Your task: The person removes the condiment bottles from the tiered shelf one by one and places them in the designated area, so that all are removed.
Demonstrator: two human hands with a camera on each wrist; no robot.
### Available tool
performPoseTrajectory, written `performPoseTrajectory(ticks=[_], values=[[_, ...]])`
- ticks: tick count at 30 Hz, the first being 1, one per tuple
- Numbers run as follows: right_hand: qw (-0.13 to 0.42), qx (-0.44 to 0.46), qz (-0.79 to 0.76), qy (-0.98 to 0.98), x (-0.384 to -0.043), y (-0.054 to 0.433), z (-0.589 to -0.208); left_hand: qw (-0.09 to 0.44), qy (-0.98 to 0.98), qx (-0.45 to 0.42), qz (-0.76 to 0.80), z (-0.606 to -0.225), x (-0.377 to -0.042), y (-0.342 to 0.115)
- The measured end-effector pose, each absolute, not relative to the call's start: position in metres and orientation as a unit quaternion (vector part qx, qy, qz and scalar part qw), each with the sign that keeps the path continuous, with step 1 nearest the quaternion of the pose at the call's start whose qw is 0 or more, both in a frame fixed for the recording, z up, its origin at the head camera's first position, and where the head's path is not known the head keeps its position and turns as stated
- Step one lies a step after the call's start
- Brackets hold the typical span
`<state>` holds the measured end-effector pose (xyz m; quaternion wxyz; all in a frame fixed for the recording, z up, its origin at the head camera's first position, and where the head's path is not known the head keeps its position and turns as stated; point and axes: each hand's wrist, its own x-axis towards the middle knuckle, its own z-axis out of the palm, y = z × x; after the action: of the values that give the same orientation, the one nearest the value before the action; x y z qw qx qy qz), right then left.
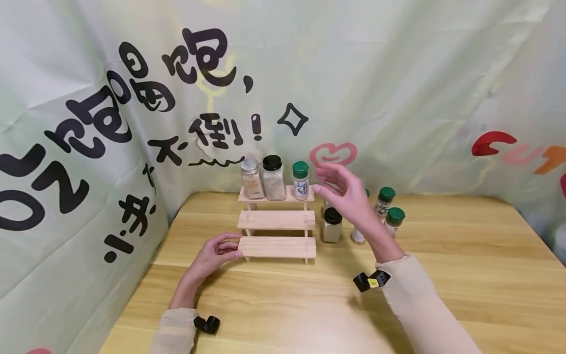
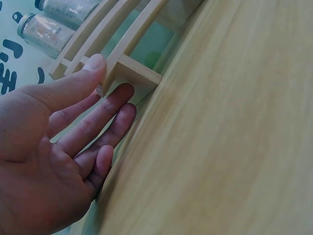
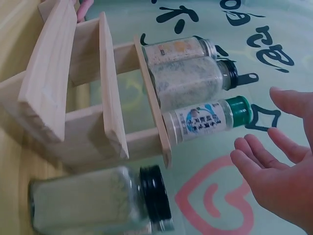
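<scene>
The right hand (image 1: 349, 196), empty and loosely spread, hovers right of a green-capped shaker (image 1: 301, 187) on the far, top step of a 3-step wooden rack (image 1: 276, 220). Left of it, a black-capped jar (image 1: 274, 184) holds greyish contents, a silver-capped jar (image 1: 252, 184) pinkish ones. The left hand (image 1: 212, 254) pinches the near step's left end. Right of the rack, a squat jar (image 1: 332, 232) contains pale filling.

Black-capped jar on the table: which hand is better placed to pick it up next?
Right, I'd say: the right hand is empty and hovers on the same side of the rack as the jar. The left hand touches the bottom shelf at the opposite end.
</scene>
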<state>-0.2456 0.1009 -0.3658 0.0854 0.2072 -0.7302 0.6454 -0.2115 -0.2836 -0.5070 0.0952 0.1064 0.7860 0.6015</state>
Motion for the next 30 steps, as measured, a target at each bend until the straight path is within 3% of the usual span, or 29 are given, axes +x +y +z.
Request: performPoseTrajectory(ticks=[30], values=[[0.046,0.181,0.617,-0.765,-0.283,0.072,-0.361,0.094,0.783,0.116,0.604,-0.508,-0.209,-0.284]])
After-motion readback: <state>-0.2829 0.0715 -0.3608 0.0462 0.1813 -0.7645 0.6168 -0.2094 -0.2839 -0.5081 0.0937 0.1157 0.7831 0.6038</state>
